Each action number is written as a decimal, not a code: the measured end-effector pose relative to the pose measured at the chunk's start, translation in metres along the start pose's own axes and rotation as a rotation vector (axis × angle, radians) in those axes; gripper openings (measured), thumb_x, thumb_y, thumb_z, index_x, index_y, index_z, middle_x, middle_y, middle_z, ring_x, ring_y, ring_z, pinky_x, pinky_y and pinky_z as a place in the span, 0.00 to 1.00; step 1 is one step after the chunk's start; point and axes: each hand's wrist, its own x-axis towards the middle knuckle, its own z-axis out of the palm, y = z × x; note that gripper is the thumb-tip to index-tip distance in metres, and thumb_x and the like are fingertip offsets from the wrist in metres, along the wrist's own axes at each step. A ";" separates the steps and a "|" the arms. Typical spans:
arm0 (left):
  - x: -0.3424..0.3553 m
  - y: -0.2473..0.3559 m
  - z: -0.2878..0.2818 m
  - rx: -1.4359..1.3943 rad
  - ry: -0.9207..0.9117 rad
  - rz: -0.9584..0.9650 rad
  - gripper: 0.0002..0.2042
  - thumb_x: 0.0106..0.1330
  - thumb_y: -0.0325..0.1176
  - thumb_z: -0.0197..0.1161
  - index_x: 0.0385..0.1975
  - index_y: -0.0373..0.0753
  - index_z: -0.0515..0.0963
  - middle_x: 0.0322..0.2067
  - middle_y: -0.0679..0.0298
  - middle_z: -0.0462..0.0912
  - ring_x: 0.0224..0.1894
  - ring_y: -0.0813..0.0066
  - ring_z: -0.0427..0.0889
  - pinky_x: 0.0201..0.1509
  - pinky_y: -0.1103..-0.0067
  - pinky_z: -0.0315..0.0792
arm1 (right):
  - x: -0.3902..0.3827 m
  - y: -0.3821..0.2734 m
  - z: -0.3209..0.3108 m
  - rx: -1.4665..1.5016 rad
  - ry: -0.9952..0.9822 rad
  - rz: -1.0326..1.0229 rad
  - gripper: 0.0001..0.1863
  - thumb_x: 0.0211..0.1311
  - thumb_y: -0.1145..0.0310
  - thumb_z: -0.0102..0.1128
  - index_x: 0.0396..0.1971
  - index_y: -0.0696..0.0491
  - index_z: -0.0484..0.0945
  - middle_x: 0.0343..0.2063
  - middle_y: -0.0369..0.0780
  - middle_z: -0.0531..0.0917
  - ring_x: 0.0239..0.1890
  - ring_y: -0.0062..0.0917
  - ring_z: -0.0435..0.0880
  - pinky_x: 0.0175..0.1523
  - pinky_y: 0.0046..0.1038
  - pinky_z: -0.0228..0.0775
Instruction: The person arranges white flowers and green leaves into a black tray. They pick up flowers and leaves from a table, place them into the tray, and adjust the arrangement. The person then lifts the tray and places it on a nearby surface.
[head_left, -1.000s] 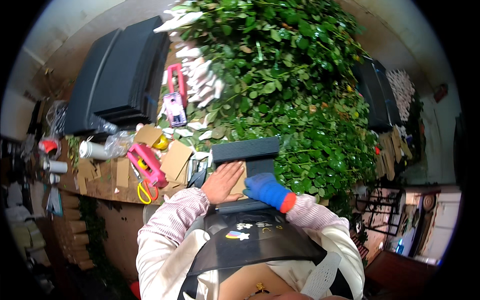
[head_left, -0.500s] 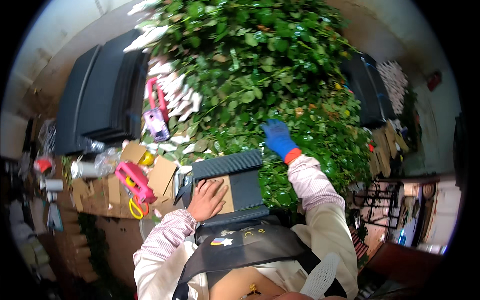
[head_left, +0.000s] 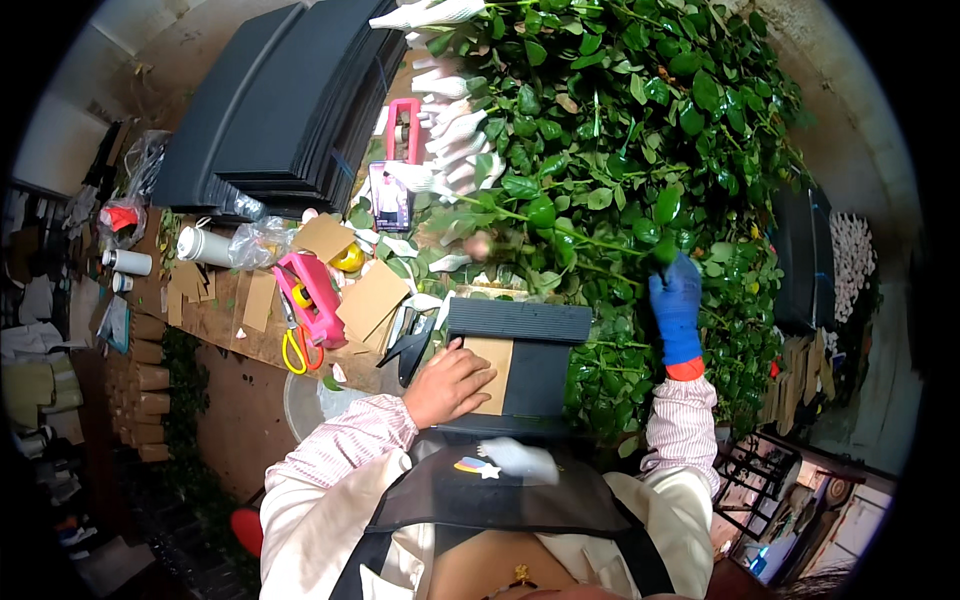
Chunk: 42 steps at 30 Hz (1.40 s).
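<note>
Head view: the step in hand was judged to be drawing one stem from the heap beside an opened board. The left hand [head_left: 452, 385] was bare and lay flat, fingers slightly spread, on a brown card [head_left: 494, 372]. That card rested on the black board [head_left: 540, 382], directly before the person's apron [head_left: 430, 495]. The right hand [head_left: 676, 305], in a blue glove, appeared closed on a leafy stem [head_left: 585, 238], beyond and to the right of the board; leaves partly hid the fingertips. The next move, in this inspector's judgement, called for a steady board and a clean lift, so that neighbouring leaves did not snag.

Count: one opened board, one brown card upon it, two pink tape holders [head_left: 322, 306] [head_left: 415, 130], one pair of scissors [head_left: 302, 348] and one phone [head_left: 390, 197] on the tabletop [head_left: 225, 322]. White-wrapped flower heads [head_left: 455, 130] numbered several; overlap prevented an exact figure. Stems in the leafy heap [head_left: 640, 110] could not be counted.
</note>
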 end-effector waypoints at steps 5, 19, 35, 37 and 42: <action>0.005 0.003 -0.010 -0.007 -0.048 -0.006 0.34 0.58 0.42 0.72 0.66 0.41 0.70 0.49 0.60 0.80 0.54 0.59 0.77 0.71 0.55 0.63 | -0.036 0.001 0.031 -0.090 -0.466 -0.015 0.17 0.50 0.72 0.67 0.42 0.48 0.80 0.37 0.43 0.85 0.42 0.43 0.83 0.48 0.41 0.76; 0.001 0.007 -0.008 -0.049 -0.026 -0.007 0.12 0.61 0.38 0.69 0.43 0.44 0.85 0.49 0.63 0.79 0.57 0.60 0.75 0.71 0.56 0.61 | -0.031 -0.001 0.026 -0.073 -0.190 -0.006 0.19 0.49 0.72 0.67 0.45 0.51 0.81 0.49 0.45 0.83 0.53 0.43 0.80 0.60 0.43 0.71; 0.006 0.016 -0.012 0.003 -0.042 -0.001 0.12 0.59 0.32 0.70 0.43 0.41 0.84 0.49 0.61 0.81 0.55 0.58 0.77 0.70 0.50 0.62 | 0.039 -0.077 -0.041 -0.052 0.034 -0.253 0.24 0.55 0.75 0.60 0.53 0.40 0.80 0.41 0.35 0.84 0.47 0.32 0.82 0.54 0.39 0.73; 0.009 0.016 -0.013 0.012 -0.059 0.007 0.12 0.59 0.33 0.71 0.43 0.41 0.84 0.50 0.60 0.81 0.56 0.58 0.76 0.69 0.50 0.62 | 0.027 -0.073 -0.041 -0.072 -0.010 -0.206 0.22 0.58 0.76 0.57 0.51 0.40 0.82 0.42 0.35 0.85 0.46 0.32 0.83 0.55 0.39 0.73; 0.006 0.013 -0.021 -0.131 -0.123 -0.056 0.32 0.53 0.43 0.77 0.58 0.39 0.76 0.54 0.56 0.80 0.57 0.53 0.75 0.69 0.57 0.63 | -0.017 -0.073 -0.122 0.088 -0.082 -0.099 0.25 0.48 0.80 0.64 0.49 0.48 0.84 0.46 0.39 0.85 0.52 0.38 0.81 0.63 0.41 0.70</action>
